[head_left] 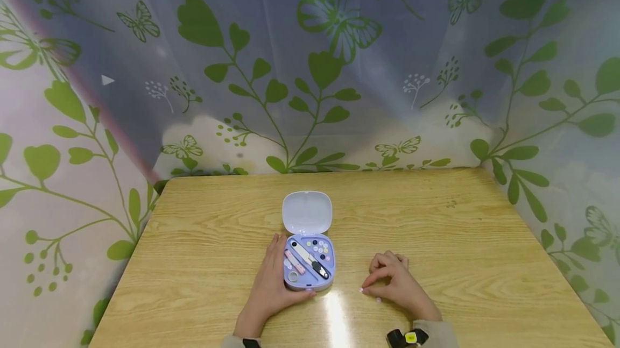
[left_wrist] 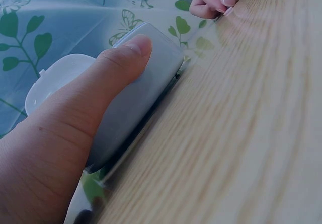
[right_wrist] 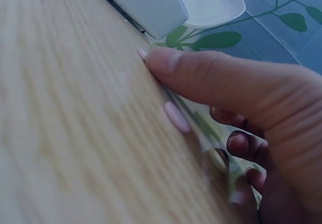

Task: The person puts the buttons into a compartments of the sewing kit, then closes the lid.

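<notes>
A small blue sewing box (head_left: 309,285) lies on the table with its white lid (head_left: 307,212) folded back. My left hand (head_left: 271,283) grips its left side and front edge, the thumb lying along the front. Inside are black-handled thread snips (head_left: 310,260), a pink-and-white strip (head_left: 295,262), a small ring (head_left: 293,276) and several buttons (head_left: 321,248). To the right of the box, my right hand (head_left: 394,283) pinches a small pale pink button (right_wrist: 142,54) at the tabletop between thumb and index finger. Close beside that hand, a second pink button (right_wrist: 176,117) lies on the wood.
The wooden table (head_left: 203,229) reaches back to a curtain (head_left: 290,95) printed with green leaves and butterflies, which also hangs at both sides. Light reflects off the tabletop between the two hands.
</notes>
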`<state>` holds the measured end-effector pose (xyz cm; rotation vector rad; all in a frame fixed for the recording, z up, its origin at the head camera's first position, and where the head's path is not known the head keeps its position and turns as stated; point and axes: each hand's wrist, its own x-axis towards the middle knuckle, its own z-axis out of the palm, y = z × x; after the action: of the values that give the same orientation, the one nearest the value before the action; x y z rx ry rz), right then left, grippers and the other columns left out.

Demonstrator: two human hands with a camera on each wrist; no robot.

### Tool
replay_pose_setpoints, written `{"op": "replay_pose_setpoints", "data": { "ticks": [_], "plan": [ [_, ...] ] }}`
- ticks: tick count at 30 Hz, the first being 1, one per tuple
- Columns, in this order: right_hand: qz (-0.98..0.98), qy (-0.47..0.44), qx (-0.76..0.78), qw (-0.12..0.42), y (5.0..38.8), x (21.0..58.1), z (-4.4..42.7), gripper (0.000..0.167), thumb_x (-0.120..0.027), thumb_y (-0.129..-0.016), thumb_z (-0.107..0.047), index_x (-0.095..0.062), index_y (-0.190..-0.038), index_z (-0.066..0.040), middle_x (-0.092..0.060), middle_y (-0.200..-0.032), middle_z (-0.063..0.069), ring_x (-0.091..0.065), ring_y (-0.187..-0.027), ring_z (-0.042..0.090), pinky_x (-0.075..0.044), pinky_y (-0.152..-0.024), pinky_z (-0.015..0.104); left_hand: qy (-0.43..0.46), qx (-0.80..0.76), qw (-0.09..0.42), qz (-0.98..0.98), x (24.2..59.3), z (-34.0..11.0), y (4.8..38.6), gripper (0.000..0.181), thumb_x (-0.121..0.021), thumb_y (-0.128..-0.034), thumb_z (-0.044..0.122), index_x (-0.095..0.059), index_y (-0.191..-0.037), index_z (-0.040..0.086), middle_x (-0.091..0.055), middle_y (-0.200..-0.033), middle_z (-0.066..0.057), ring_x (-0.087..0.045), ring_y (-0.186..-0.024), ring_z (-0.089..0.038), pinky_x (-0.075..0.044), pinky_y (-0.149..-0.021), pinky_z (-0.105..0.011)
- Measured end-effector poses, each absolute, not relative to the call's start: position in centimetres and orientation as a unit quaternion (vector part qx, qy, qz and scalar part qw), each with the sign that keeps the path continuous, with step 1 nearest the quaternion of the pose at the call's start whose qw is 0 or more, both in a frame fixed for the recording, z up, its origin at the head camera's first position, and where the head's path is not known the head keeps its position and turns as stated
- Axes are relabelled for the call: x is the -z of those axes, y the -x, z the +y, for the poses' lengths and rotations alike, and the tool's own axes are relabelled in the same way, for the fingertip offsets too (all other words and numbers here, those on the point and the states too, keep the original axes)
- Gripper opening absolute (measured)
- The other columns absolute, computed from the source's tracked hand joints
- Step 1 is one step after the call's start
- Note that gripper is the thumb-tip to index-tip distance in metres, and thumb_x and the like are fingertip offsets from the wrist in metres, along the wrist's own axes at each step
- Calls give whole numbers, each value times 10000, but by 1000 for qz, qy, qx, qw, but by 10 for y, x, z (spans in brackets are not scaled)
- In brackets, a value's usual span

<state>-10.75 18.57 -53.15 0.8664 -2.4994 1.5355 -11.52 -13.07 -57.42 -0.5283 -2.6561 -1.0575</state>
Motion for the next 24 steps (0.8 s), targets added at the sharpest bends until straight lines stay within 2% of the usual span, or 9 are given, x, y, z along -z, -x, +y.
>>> {"op": "replay_pose_setpoints", "data": {
  "ticks": [7, 11, 18, 24],
  "plan": [
    [-813, -293, -501, 52, 113, 552, 189, 212, -891, -620, 14, -785, -744, -121, -525, -779, 37, -392, -767, 186, -106, -796, 351, 182, 362, 116, -907, 574, -131, 115, 1383, -794, -569, 766, -192, -1575, 33, -242, -1615, -163, -160, -1498, -331, -195, -1194, -529],
    [-814, -302, -493, 54, 117, 563, 193, 228, -907, -629, -56, -795, -793, -168, -542, -824, -15, -396, -794, 136, -90, -805, 341, 183, 361, 120, -907, 575, -131, 114, 1386, -795, -565, 768, -198, -1572, 26, -250, -1610, -172, -177, -1493, -342, -214, -1185, -547],
    [-820, -328, -466, 58, 120, 566, 192, 178, -881, -705, -160, -792, -825, -255, -520, -873, -94, -394, -834, 79, -129, -849, 363, 182, 362, 121, -906, 575, -131, 115, 1381, -801, -567, 759, -199, -1573, 28, -250, -1611, -169, -179, -1492, -343, -219, -1180, -554],
    [-825, -316, -465, 59, 119, 565, 191, 192, -888, -686, -124, -787, -796, -245, -524, -851, -73, -394, -813, 87, -133, -826, 326, 180, 364, 116, -906, 575, -130, 115, 1388, -787, -569, 775, -189, -1575, 29, -239, -1615, -167, -164, -1497, -333, -207, -1189, -534]
  ]
}}
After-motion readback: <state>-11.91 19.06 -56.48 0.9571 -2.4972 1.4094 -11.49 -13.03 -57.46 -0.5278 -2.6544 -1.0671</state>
